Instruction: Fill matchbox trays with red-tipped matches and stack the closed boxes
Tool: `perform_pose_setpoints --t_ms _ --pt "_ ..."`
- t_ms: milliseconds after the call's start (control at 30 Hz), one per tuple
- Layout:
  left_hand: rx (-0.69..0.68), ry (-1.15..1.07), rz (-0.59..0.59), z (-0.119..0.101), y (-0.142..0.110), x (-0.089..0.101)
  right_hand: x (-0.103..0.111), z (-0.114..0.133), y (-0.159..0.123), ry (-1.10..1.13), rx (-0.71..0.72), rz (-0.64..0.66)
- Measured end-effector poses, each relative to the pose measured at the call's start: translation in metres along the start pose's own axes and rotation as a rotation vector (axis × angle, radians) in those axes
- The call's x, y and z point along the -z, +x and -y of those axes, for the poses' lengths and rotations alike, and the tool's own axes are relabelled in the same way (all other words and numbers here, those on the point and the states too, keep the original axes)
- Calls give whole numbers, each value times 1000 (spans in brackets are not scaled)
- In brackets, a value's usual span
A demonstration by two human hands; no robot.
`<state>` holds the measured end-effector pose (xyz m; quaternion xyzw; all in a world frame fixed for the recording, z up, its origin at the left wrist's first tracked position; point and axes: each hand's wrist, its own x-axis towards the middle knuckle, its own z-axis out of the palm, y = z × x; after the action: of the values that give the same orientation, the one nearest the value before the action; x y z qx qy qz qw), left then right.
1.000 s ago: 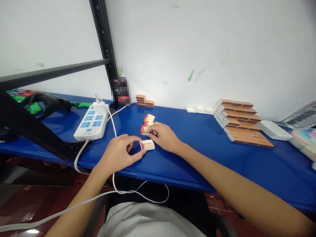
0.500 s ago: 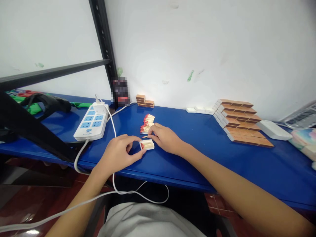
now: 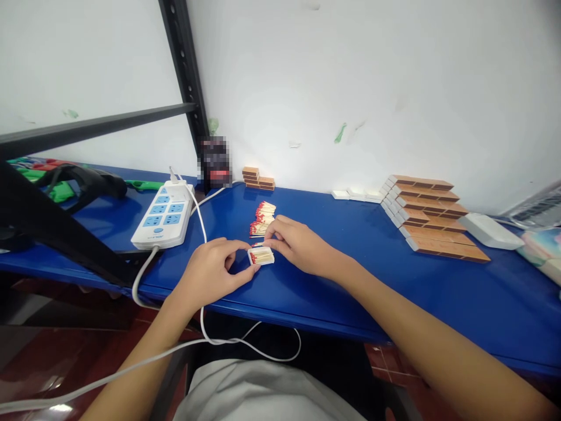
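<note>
A small white matchbox tray (image 3: 261, 256) with red-tipped matches in it lies on the blue table (image 3: 359, 280). My left hand (image 3: 213, 270) pinches the tray's left end between thumb and forefinger. My right hand (image 3: 297, 245) rests just right of the tray, its fingertips pinched on a match or two at the tray's upper edge. A loose pile of matches (image 3: 262, 217) lies just behind the tray.
A white power strip (image 3: 164, 214) with its cable sits at the left. Rows of brown matchbox sleeves (image 3: 432, 219) are stacked at the right, white trays (image 3: 356, 195) by the wall, a few more boxes (image 3: 258, 179) behind the pile. A black shelf frame (image 3: 52, 225) crosses the left.
My right hand has drawn back from the match pile towards the tray, fingers closed on matches. My left hand and the tray have stayed put.
</note>
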<state>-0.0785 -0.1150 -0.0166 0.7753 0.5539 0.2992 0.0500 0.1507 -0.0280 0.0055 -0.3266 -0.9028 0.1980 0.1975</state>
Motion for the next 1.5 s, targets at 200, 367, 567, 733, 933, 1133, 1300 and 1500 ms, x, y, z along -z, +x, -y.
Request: perform_pose_setpoints --t_ms 200,367,567,733,933,1133,1300,1500 --pt "-6 1 2 0 1 0 0 4 -6 21 24 45" --pt "4 0 11 0 1 1 2 -3 -7 62 68 65" --pt "-1 0 9 -1 0 1 -7 -6 -2 149 80 22" --pt "1 3 20 -1 1 2 -14 -17 6 101 54 -107" --pt "8 -1 25 -1 1 2 -19 -24 12 -40 36 -72" --pt "10 -1 27 -1 0 1 -20 -22 12 -18 -3 -66" --pt "12 7 30 -1 1 1 -14 -16 10 -94 -48 19" --pt "26 8 29 -1 1 1 -2 -3 0 -161 -22 -19"
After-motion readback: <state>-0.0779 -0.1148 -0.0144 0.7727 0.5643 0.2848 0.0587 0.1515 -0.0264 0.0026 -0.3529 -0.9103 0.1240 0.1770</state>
